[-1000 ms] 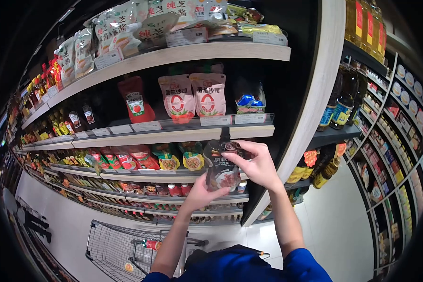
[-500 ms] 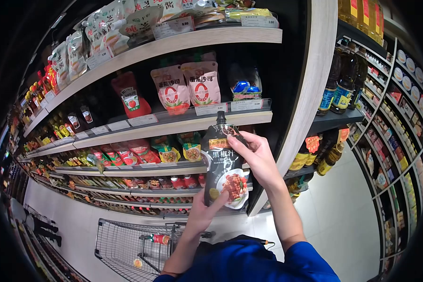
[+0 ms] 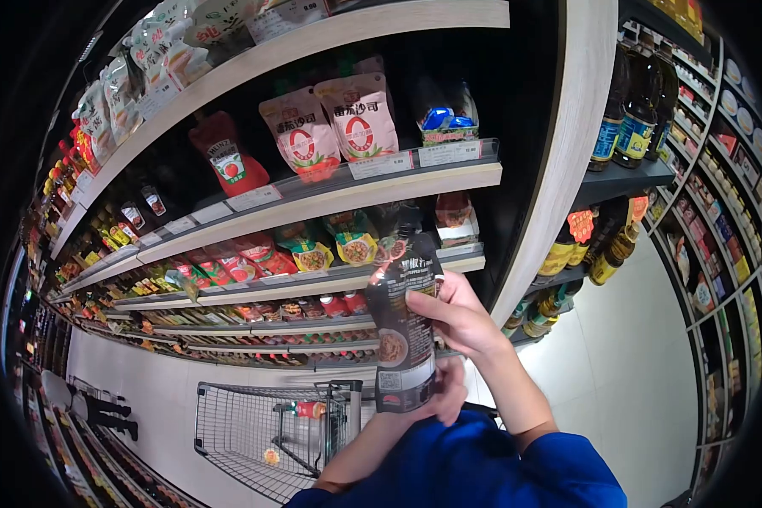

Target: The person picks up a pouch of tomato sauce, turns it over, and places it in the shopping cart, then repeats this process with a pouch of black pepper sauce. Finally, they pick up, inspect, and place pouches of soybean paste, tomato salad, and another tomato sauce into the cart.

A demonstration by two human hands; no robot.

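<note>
Head view: both hands are on one black spouted sauce pouch point(image 3: 405, 326), held up in front of the shelf edge point(image 3: 330, 196).
Pouch axis: roughly upright, cap up, bottom toward the blue sleeve point(image 3: 483, 470).
Right hand point(image 3: 459, 318): fingers clamped round the pouch's right side, thumb across the front; pouch sits just left of the palm.
Left hand point(image 3: 445, 392): cupped under the bottom edge, mostly hidden behind the pouch, gripping it.
Labels: Chinese characters on the pouch, can't read them properly. Pink packets point(image 3: 334, 127) above, writing not legible.
Below: shopping cart point(image 3: 267, 427).
</note>
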